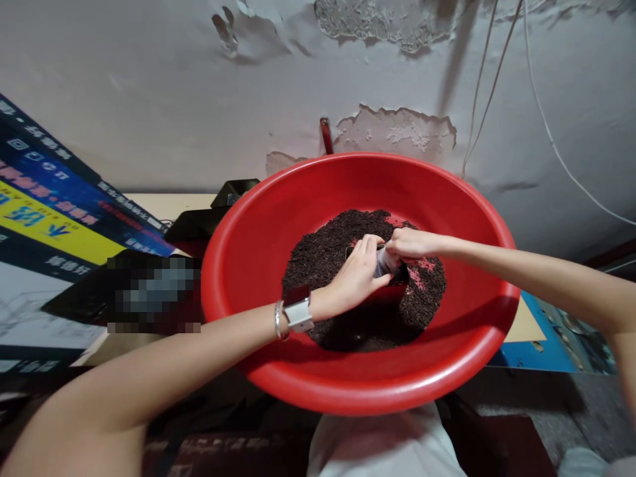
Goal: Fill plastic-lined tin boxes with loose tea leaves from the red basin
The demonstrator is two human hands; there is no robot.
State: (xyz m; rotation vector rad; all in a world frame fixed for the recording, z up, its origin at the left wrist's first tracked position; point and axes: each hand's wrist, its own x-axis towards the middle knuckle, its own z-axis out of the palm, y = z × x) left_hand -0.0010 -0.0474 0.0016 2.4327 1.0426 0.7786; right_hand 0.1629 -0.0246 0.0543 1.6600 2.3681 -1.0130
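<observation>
A large red plastic basin (377, 391) holds a spread of dark, loose, dry bits like tea leaves (322, 258). Inside it stands a small dark red box (392, 296), largely covered by my hands. A clear plastic bag (385, 260) rises from the box's top. My left hand (360, 268) is closed around the bag at the box's opening, thumb on the near side and fingers on the far side. With closed fingers, my right hand (410, 243) pinches the gathered upper part of the same bag. The bag's contents are hidden.
Black scoop-shaped trays (193, 225) sit left of the basin. A printed box or board (54, 218) leans at far left. Behind is a peeling wall (199, 99) with hanging cords (539, 99). A blue printed sheet (541, 354) lies under the basin's right side.
</observation>
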